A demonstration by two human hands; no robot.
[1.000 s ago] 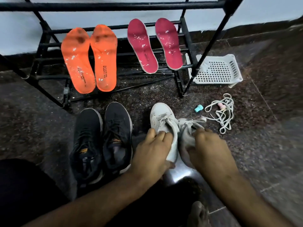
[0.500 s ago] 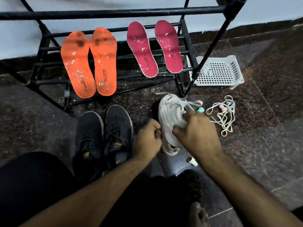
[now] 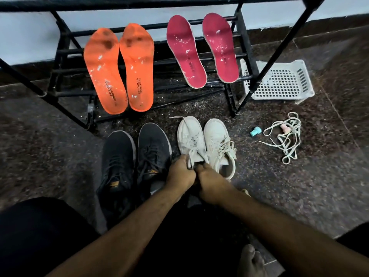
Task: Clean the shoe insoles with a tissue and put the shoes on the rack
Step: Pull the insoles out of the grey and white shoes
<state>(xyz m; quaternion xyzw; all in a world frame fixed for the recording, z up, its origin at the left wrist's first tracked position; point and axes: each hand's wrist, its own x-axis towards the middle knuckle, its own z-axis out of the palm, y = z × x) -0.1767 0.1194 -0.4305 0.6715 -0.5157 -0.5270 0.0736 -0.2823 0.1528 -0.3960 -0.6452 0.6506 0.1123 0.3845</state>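
Observation:
Two white sneakers stand side by side on the floor, the left one [image 3: 189, 136] and the right one [image 3: 218, 144]. My left hand [image 3: 180, 173] and my right hand [image 3: 211, 182] both grip the heel end of the left white sneaker, fingers curled at its opening. Left of them sit two black sneakers [image 3: 133, 156]. Two orange insoles [image 3: 119, 68] and two pink insoles [image 3: 201, 50], all speckled with white bits, lean against the black shoe rack [image 3: 246, 56]. No tissue is visible.
A white perforated plastic basket [image 3: 279, 80] lies right of the rack. Loose white laces [image 3: 285, 136], a small teal cap [image 3: 256, 130] and a pink piece lie on the dark stone floor. My bare foot [image 3: 251, 260] shows at the bottom.
The white sneaker that was lifted and tilted in my hands now stands flat on the floor beside its pair. Both hands have shifted back to the left sneaker's heel.

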